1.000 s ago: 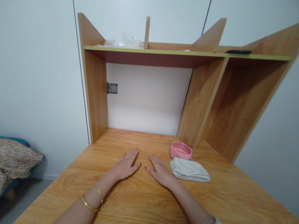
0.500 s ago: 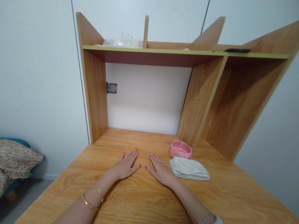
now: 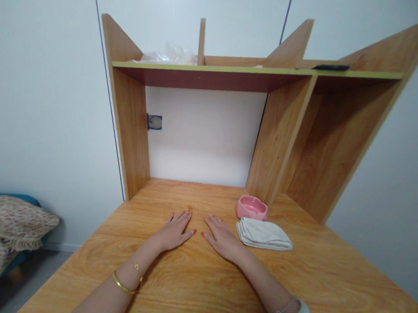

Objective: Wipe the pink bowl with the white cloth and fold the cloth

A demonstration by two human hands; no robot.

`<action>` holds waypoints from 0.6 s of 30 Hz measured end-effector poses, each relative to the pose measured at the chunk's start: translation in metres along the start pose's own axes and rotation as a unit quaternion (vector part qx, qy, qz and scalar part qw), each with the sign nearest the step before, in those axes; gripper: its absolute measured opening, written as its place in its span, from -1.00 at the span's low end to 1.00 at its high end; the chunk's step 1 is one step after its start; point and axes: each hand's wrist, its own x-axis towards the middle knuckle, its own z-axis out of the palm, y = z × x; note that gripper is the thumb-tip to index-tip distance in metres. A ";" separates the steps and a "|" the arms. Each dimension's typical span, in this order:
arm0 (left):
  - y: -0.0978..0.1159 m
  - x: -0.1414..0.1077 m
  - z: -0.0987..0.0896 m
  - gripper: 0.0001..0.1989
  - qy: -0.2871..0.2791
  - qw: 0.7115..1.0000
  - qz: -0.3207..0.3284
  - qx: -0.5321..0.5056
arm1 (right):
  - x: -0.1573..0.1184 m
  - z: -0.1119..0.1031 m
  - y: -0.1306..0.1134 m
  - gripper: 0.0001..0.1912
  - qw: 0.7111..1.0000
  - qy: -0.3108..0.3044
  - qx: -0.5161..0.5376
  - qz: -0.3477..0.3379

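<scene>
Two hands [image 3: 172,232] flat on wd. desk [image 3: 194,283], fingers [image 3: 183,216] straight, thumbs [image 3: 188,235] apart, shelf [image 3: 228,70] behind, wht. wall [image 3: 50,95]

The person's left hand [image 3: 173,232] and right hand [image 3: 222,237] lie flat on the desk [image 3: 190,287]. Near the right one is a folded cloth [image 3: 263,234], and behind it a pink ashtray [image 3: 251,214].

A crumpled translucent plastic bag [image 3: 174,56] and a flat black object [image 3: 330,67] are supported by the upper shelf [image 3: 214,68] of a wooden hutch [image 3: 129,133]. Blue wire [image 3: 150,121] is exposed in the white wall [image 3: 50,95]. At far left, a teal bed or couch [image 3: 27,197] is covered by a fringed, patterned blanket [image 3: 17,215].
</scene>
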 end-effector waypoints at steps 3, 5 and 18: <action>0.000 0.000 0.000 -0.30 -0.004 1.000 -0.001 0.000 | -0.001 -0.001 -0.001 -0.38 1.000 0.003 0.001 0.000; 0.000 0.000 -0.001 -0.30 -0.007 1.000 -0.002 0.000 | -0.002 0.000 -0.001 -0.38 1.000 0.005 0.001 0.001; -0.002 0.001 0.002 -0.32 0.006 1.000 0.006 0.005 | -0.001 0.001 0.000 -0.40 1.000 0.015 -0.003 0.005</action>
